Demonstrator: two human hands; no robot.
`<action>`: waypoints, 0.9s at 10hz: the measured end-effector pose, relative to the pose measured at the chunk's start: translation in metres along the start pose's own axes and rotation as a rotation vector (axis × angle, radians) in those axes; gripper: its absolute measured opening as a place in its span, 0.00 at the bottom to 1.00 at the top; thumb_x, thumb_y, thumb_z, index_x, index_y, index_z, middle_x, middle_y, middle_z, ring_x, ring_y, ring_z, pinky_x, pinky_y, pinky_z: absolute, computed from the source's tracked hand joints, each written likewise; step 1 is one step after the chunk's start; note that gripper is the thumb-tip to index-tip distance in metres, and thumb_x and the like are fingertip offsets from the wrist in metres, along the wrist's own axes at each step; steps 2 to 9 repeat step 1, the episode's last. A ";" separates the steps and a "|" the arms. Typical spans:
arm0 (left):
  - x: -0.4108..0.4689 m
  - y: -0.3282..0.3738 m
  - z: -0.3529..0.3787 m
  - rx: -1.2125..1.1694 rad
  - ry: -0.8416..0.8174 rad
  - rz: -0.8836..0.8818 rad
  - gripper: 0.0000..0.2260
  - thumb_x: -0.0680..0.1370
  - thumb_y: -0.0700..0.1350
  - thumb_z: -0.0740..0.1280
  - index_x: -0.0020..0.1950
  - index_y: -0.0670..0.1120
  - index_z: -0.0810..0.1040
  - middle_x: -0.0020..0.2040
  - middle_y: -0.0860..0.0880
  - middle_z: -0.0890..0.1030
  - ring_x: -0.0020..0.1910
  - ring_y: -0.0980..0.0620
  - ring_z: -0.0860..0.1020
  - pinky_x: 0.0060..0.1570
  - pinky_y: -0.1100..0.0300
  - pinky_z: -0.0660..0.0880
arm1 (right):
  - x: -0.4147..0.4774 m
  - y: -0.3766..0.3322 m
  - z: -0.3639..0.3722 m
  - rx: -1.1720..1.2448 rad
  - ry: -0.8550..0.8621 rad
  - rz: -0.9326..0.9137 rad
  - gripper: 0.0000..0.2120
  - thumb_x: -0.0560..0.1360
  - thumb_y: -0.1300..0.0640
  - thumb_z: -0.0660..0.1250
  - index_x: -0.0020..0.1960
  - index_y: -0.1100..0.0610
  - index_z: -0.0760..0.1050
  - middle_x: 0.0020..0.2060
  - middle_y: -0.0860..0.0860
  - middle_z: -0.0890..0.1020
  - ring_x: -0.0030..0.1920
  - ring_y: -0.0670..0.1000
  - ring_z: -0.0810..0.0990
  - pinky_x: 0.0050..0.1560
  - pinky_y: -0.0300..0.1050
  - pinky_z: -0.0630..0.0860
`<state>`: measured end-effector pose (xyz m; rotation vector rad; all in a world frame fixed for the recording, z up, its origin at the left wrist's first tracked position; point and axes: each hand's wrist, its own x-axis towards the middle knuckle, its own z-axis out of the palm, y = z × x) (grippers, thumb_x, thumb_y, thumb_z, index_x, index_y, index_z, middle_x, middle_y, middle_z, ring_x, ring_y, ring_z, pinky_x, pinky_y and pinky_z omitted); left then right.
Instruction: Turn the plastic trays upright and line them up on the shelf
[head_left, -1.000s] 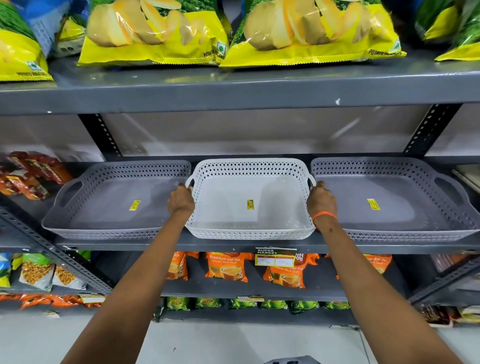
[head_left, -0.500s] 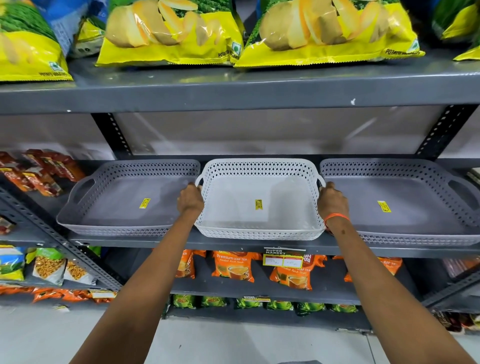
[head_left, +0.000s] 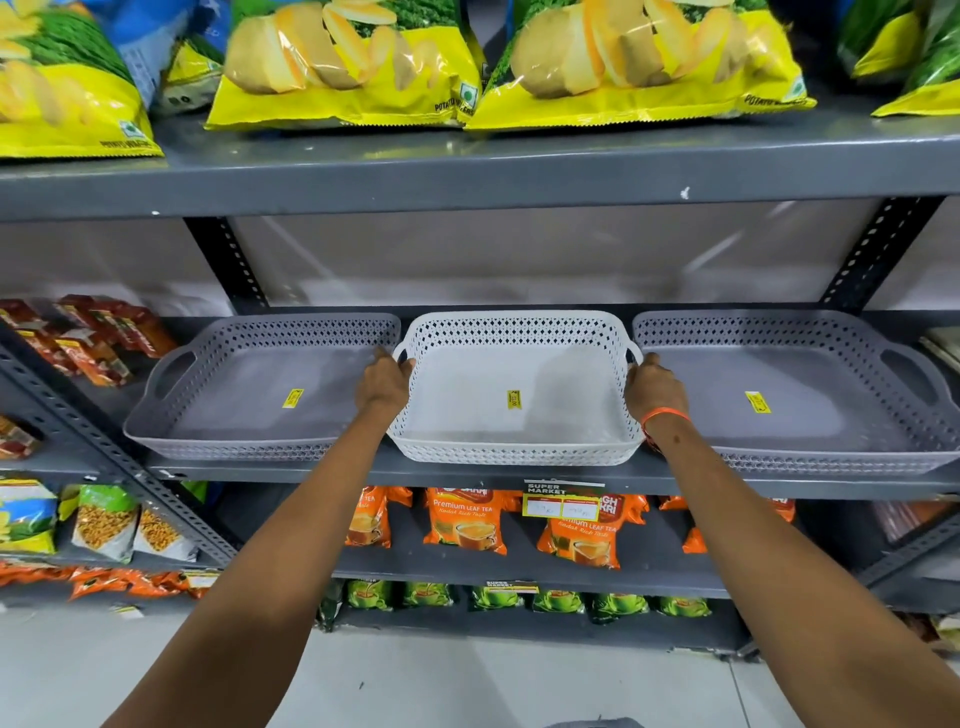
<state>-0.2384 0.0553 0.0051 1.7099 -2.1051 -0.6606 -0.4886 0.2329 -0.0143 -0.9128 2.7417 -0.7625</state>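
Observation:
Three perforated plastic trays stand upright, side by side, on the grey middle shelf (head_left: 509, 475). The white tray (head_left: 514, 441) is in the centre, with a grey tray (head_left: 234, 431) on its left and another grey tray (head_left: 831, 452) on its right. Each has a small yellow sticker on its floor. My left hand (head_left: 382, 382) grips the white tray's left handle. On the opposite handle sits my right hand (head_left: 655, 387), an orange band on its wrist. The white tray's front edge slightly overhangs the shelf lip.
Yellow chip bags (head_left: 343, 67) lie on the shelf above. Orange tea packets (head_left: 465, 519) and green packets (head_left: 498, 597) fill the lower shelves. Red packets (head_left: 88, 338) sit on the neighbouring shelf to the left. A price label (head_left: 563, 501) hangs under the white tray.
The view has shifted a little, so the shelf sits slightly further right and lower in frame. Both hands stay on the white tray's handles; the trays' order is unchanged.

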 end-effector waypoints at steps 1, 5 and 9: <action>-0.014 0.016 -0.012 0.018 0.050 0.039 0.19 0.81 0.46 0.60 0.65 0.34 0.65 0.61 0.32 0.77 0.61 0.34 0.75 0.58 0.44 0.74 | -0.003 -0.006 -0.012 -0.037 -0.026 0.014 0.22 0.80 0.53 0.52 0.67 0.67 0.59 0.65 0.66 0.70 0.65 0.66 0.69 0.62 0.58 0.70; -0.014 0.016 -0.012 0.018 0.050 0.039 0.19 0.81 0.46 0.60 0.65 0.34 0.65 0.61 0.32 0.77 0.61 0.34 0.75 0.58 0.44 0.74 | -0.003 -0.006 -0.012 -0.037 -0.026 0.014 0.22 0.80 0.53 0.52 0.67 0.67 0.59 0.65 0.66 0.70 0.65 0.66 0.69 0.62 0.58 0.70; -0.014 0.016 -0.012 0.018 0.050 0.039 0.19 0.81 0.46 0.60 0.65 0.34 0.65 0.61 0.32 0.77 0.61 0.34 0.75 0.58 0.44 0.74 | -0.003 -0.006 -0.012 -0.037 -0.026 0.014 0.22 0.80 0.53 0.52 0.67 0.67 0.59 0.65 0.66 0.70 0.65 0.66 0.69 0.62 0.58 0.70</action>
